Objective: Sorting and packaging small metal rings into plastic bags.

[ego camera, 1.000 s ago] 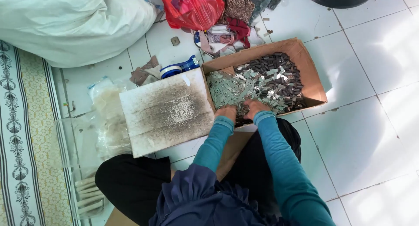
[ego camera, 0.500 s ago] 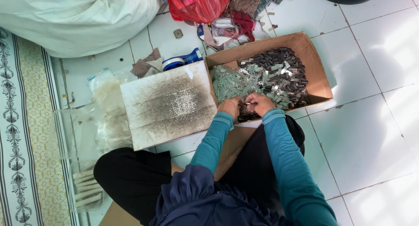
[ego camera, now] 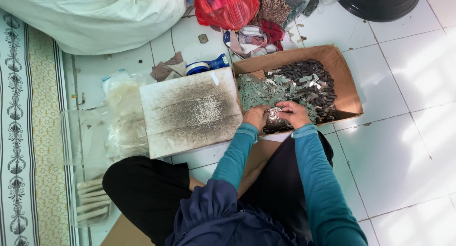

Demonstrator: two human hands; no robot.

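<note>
Brown cardboard box (ego camera: 346, 86) beside stained white board (ego camera: 190, 113); our left hand (ego camera: 255, 116) and right hand (ego camera: 295, 114) pinch one small silvery metal piece (ego camera: 273, 115).

White sack (ego camera: 95, 18), red bag (ego camera: 225, 6), patterned mat (ego camera: 28, 132) nearby.

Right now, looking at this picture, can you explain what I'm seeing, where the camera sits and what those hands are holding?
There is no machine here. The camera is worn on a person's head and looks down, so you see their teal sleeves and lap from above as they sit on a white tiled floor. The left hand and right hand meet over a cardboard box full of small dark and greenish-grey pieces, holding a small shiny part between them; what it is cannot be told. Beside the box lies a smudged white board, with clear plastic bags to its left. Above are a red bag and a white sack.
</note>
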